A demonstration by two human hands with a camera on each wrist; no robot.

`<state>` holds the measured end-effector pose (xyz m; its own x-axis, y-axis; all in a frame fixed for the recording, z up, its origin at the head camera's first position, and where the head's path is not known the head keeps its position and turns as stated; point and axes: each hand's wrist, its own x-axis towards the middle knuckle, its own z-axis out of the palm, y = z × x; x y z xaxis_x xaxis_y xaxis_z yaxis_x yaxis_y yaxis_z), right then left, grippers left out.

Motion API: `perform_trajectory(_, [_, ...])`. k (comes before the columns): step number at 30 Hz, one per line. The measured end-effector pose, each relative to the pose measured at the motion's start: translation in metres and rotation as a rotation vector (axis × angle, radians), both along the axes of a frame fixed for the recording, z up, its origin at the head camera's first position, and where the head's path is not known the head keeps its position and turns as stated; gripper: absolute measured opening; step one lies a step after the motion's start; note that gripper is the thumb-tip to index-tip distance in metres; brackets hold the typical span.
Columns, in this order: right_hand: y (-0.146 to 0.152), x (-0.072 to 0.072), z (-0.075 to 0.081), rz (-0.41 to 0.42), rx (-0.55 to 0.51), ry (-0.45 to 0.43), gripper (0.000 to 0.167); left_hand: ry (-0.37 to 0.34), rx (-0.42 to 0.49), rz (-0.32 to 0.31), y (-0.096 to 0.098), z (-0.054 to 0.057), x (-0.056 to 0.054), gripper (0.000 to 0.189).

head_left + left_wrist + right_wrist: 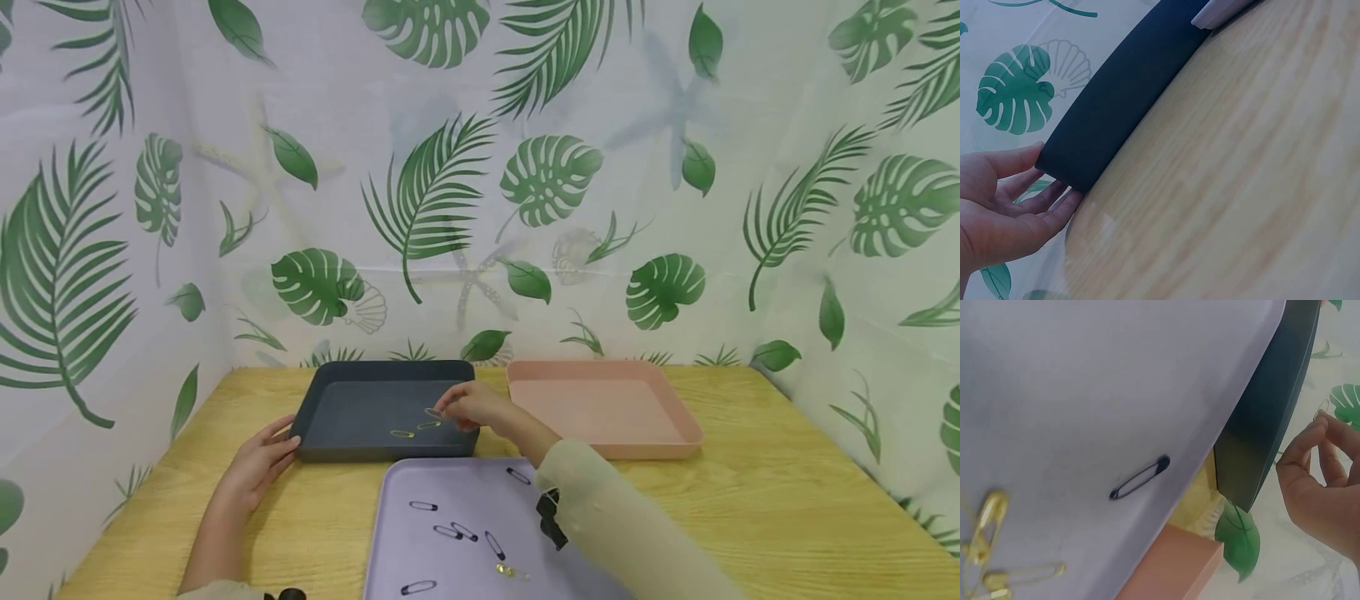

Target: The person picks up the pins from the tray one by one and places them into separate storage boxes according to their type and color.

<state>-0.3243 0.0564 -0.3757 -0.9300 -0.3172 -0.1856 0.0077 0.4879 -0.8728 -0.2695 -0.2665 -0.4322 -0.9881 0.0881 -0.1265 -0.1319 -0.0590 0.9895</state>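
Above the right part of the dark tray (360,452), my right hand (476,406) pinches a gold safety pin (1322,409) between thumb and fingertip. Two gold safety pins (402,433) lie on the tray's floor just below. My left hand (258,462) holds the same tray at its left front corner, with fingertips against rim and side wall (1085,147). Nearer to me, a lilac tray (420,477) bears several black safety pins (493,545) and a small cluster of gold safety pins (991,537). My right forearm hides part of it.
A pink tray (600,452) stands right of the dark one, close beside it. All the trays are on a wooden table (787,500). A white cloth (450,317) with green leaf prints hangs behind and at both sides.
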Motion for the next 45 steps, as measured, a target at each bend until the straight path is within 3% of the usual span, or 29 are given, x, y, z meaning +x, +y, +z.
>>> perform_trajectory(10, [-0.013, -0.011, -0.006, -0.006, -0.031, -0.003, 0.012, -0.007, 0.021, 0.008, 0.001, 0.001, 0.001, 0.059])
perform_trajectory(21, [-0.023, -0.014, -0.016, -0.023, -0.047, -0.017, 0.012, -0.006, 0.02, 0.013, 0.001, 0.0, -0.001, 0.059])
perform_trajectory(30, [-0.027, -0.016, -0.024, -0.025, -0.033, 0.021, 0.011, -0.012, 0.025, 0.021, 0.0, -0.001, -0.001, 0.059])
perform_trajectory(45, [-0.039, -0.018, -0.032, 0.035, 0.075, 0.079, 0.01, -0.016, 0.028, 0.03, -0.001, -0.001, -0.002, 0.06])
